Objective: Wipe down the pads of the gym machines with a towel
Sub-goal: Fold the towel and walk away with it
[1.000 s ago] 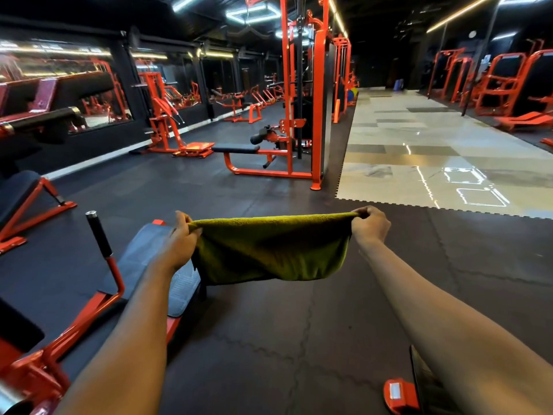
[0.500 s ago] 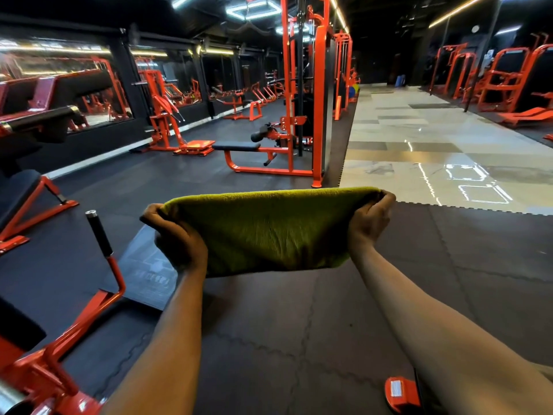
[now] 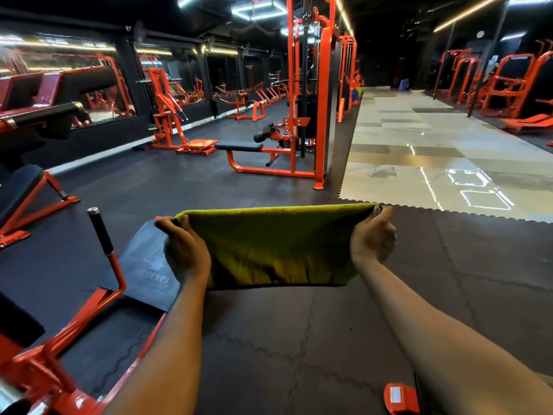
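- The towel (image 3: 275,244): olive-green and folded. I hold it stretched taut in the air between both hands, above the rubber floor (image 3: 269,339), near that floor's toothed edge with the tiles. It touches no machine.
- My left hand (image 3: 185,253): its fingers (image 3: 166,224) are curled tight over the towel's upper left corner.
- My right hand (image 3: 372,238): closed in a fist round the upper right corner, where the cloth bunches.
- Nearest machine, lower left: a dark footplate (image 3: 143,265) shows just behind my left hand, with an upright black-grip handle (image 3: 100,232) beside it.
- Pads in reach of a walk: an angled black pad (image 3: 18,187) at the left edge, and a flat bench pad (image 3: 239,146) on the cable machine well ahead.
- Step in hand, as I judge it: readying the cloth. No pad is under it yet.
- The next move calls for lowering the towel flat onto a pad, then pressing and sweeping along its length.
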